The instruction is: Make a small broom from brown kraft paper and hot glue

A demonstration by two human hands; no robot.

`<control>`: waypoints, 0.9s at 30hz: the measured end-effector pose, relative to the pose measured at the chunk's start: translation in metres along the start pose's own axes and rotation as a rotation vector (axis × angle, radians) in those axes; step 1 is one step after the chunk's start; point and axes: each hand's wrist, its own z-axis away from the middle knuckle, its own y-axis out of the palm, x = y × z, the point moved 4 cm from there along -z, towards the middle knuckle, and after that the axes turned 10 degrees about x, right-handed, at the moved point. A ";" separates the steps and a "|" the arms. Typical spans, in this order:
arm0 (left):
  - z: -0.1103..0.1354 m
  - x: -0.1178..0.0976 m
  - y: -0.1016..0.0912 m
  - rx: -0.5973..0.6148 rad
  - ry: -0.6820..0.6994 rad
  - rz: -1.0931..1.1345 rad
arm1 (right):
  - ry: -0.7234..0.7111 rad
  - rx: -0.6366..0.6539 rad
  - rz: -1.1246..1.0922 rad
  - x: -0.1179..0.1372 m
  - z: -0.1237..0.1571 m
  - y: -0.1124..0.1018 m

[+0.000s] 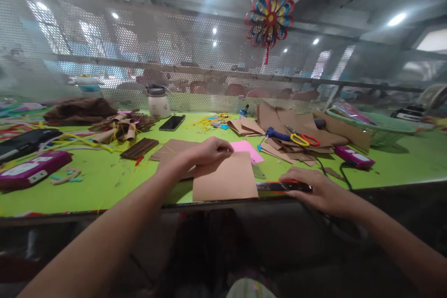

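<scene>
Near the front edge of the green table (401, 163), the left hand (206, 152) is touching a square brown paper sheet (225, 178), its pinch hard to see, while the right hand (316, 191) is clutching a long black-and-red tool (268, 186).

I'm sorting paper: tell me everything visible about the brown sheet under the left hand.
The brown sheet is plain, roughly square and looks like paper. It sits at the front of the green table, partly hiding a pink sheet. The left hand touches its upper edge; a black stapler-like tool in the right hand reaches its right edge. Whether it lies flat is unclear.
</scene>
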 end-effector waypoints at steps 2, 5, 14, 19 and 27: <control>-0.008 -0.006 0.005 0.044 0.005 -0.125 | 0.006 0.030 -0.019 -0.001 0.005 0.001; -0.012 -0.010 0.015 0.058 -0.010 -0.209 | 0.001 0.062 -0.042 0.003 0.012 0.005; 0.008 -0.016 0.046 -0.138 -0.008 -0.555 | 0.002 0.084 -0.106 0.013 0.030 0.018; 0.012 -0.029 0.052 -0.129 0.202 -0.584 | -0.011 0.065 -0.104 0.014 0.028 0.021; 0.025 -0.025 0.061 -0.068 0.191 -0.516 | -0.039 0.137 -0.154 0.020 0.030 0.025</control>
